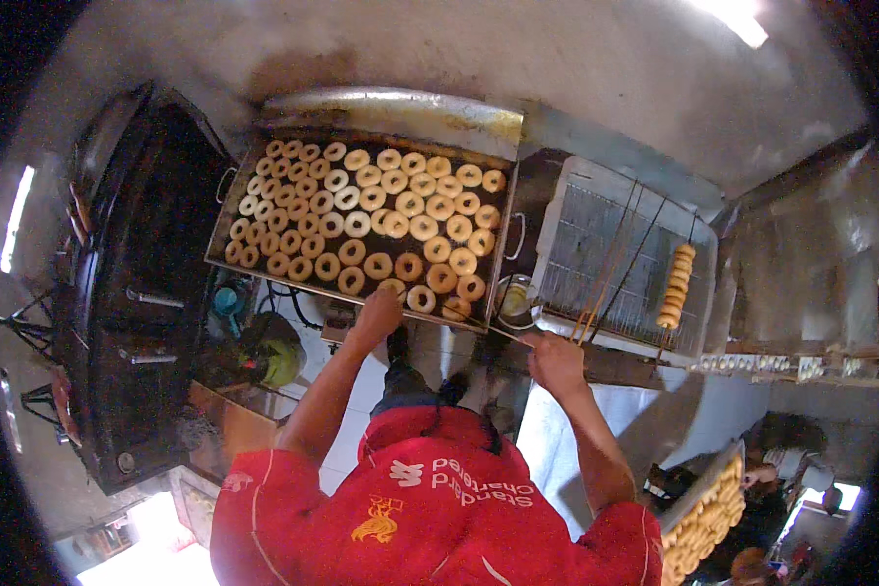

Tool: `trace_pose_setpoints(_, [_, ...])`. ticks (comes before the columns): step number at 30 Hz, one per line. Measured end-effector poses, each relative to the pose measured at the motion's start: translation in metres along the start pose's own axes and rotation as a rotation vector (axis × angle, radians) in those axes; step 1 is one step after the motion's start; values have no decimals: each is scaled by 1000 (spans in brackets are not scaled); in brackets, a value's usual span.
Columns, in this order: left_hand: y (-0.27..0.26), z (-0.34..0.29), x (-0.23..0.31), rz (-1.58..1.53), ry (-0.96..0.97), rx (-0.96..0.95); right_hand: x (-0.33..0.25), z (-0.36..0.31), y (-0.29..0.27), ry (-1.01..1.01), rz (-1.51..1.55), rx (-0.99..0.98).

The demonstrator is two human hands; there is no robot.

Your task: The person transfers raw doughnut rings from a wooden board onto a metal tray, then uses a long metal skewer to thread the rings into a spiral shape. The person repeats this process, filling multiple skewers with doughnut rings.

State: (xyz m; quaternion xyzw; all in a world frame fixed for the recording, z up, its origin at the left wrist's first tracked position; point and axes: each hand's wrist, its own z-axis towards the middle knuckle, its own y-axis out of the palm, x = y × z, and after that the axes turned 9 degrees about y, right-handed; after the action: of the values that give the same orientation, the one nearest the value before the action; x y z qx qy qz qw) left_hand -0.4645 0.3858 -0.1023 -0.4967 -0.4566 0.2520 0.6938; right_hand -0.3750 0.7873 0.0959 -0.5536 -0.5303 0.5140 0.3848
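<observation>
Many ring doughnuts (409, 203) float in dark oil in a wide rectangular metal frying pan (361, 301) in front of me. Some rings are pale, others browner. My right hand (557, 362) is closed on a thin stick (506, 334), whose far part reaches left over the pan's near right corner, beside a doughnut (456, 309). At the pan's near edge, my left hand (379, 314) is closed next to another doughnut (421, 299). Its fingertips are partly hidden, and I cannot see clearly what is between them.
Right of the pan is a wire rack in a pale tray (566, 210), with thin sticks (615, 259) lying across it and a stick of stacked doughnuts (678, 283). A small pot (514, 300) stands between. At lower right, a tray of doughnuts (705, 520) is beside a person.
</observation>
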Motion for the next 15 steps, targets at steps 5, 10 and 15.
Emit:
trace_pose_setpoints(5, [-50,3,-4,42,-126,-307,-26,1,-33,39,19,-13])
trace_pose_setpoints(10, [-116,52,-11,-71,-130,141,-68,78,1,184,50,37])
trace_pose_setpoints(15, [-74,119,-127,134,-219,-136,-123,164,1,21,-10,4])
